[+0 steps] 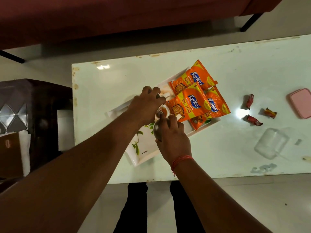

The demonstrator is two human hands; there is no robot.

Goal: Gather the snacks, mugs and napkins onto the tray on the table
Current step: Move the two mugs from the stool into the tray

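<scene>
A white tray (143,153) with a leaf print lies slantwise on the pale table (218,68). Three orange snack packets (190,103) overlap on its far half. My left hand (146,101) is closed over a mug on the tray, and that mug is mostly hidden. My right hand (173,137) grips a dark rounded mug (159,128) just above the tray's middle. Between my hands shows a small cup with brown liquid (162,112). Three small red wrapped snacks (252,120) lie on the table to the right, off the tray. I see no napkins.
A pink box (301,105) sits at the table's right edge, with a clear plastic lid (271,142) nearer me. A dark red sofa (101,17) runs behind the table. A dark wooden stand (33,106) is at the left. My legs are below the table's near edge.
</scene>
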